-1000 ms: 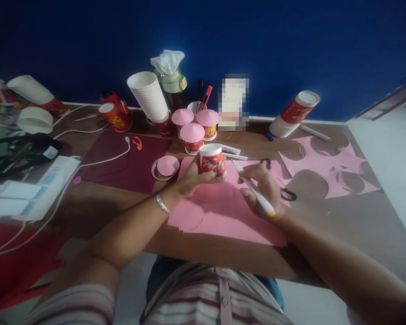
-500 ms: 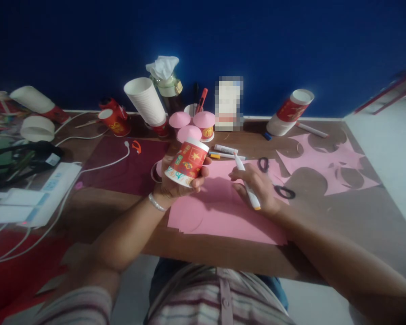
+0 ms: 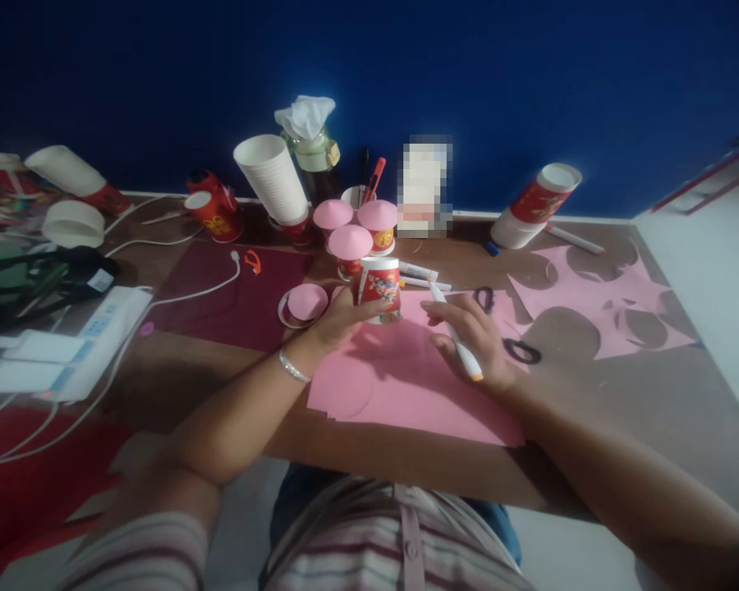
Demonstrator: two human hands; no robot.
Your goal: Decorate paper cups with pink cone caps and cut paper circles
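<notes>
My left hand (image 3: 343,316) grips a red decorated paper cup (image 3: 380,287) from its left side, nearly upright over pink paper (image 3: 406,373). In my right hand (image 3: 468,332) is a white marker (image 3: 456,332), its slim end pointing up and away, its orange end toward me. The hand is to the right of the cup, apart from it. Behind the cup stand several red cups with pink cone tops (image 3: 351,242). A pink disc (image 3: 308,302) lies on a white ring left of my left hand. More markers (image 3: 419,272) lie just beyond the pink sheets.
Black scissors (image 3: 522,351) and cut pink scraps (image 3: 597,295) lie to the right. Stacked white cups (image 3: 274,185), a jar with tissue (image 3: 311,148) and leaning cups (image 3: 539,205) stand at the wall. A white power strip (image 3: 98,349) with cables is at left.
My left hand has turned the cup more upright and moved it to the right, showing a different side. The right hand still holds the marker, almost where it was.
</notes>
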